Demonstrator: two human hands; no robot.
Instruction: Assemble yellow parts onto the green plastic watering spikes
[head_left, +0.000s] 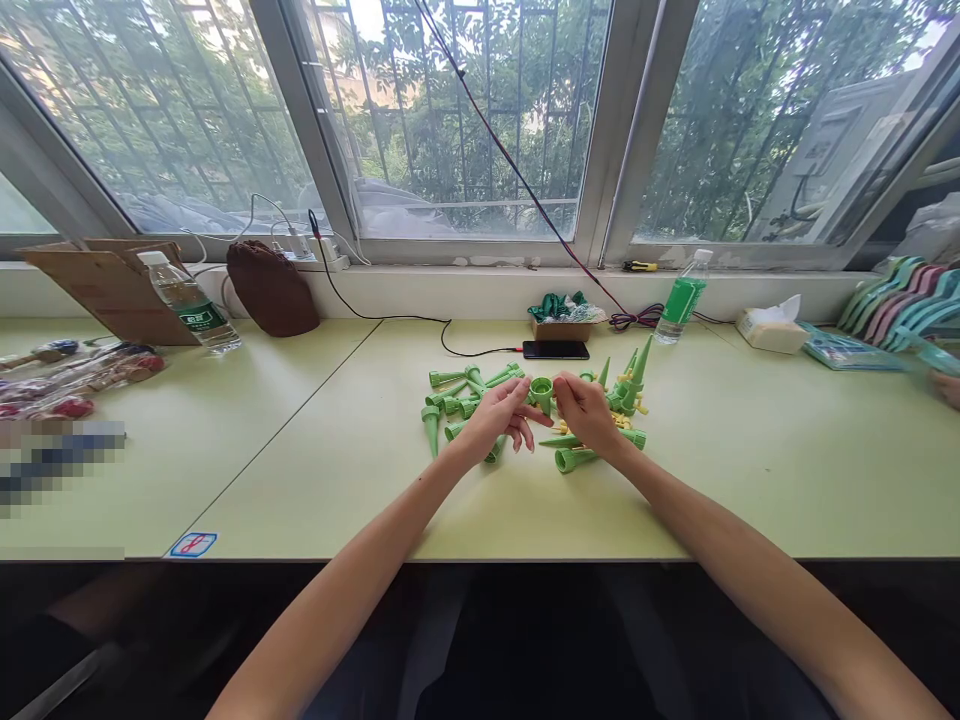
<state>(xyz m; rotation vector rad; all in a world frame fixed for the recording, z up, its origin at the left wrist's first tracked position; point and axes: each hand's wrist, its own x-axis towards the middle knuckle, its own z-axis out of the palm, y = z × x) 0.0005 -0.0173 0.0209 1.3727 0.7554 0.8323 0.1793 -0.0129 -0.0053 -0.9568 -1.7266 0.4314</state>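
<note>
Both my hands meet over the middle of the pale green table (315, 470). A green plastic cone spike (541, 392), its round open end facing me, is held between them. My left hand (501, 415) pinches it from the left with the other fingers loosely spread. My right hand (586, 412) grips it from the right, fingers curled. Several loose green cone spikes (450, 405) lie to the left of my hands. More spikes (628, 385), some with small yellow parts, stand and lie to the right. One spike (574, 459) lies just under my right wrist.
A black phone (556, 350) on a cable lies behind the spikes, beside a small cardboard box (561, 328) of green bits. Two water bottles (681, 298) (191, 303), a brown pouch (271, 288), a tissue pack (771, 328) and coloured items (896, 300) line the back. Another person's hand (948, 388) shows at far right.
</note>
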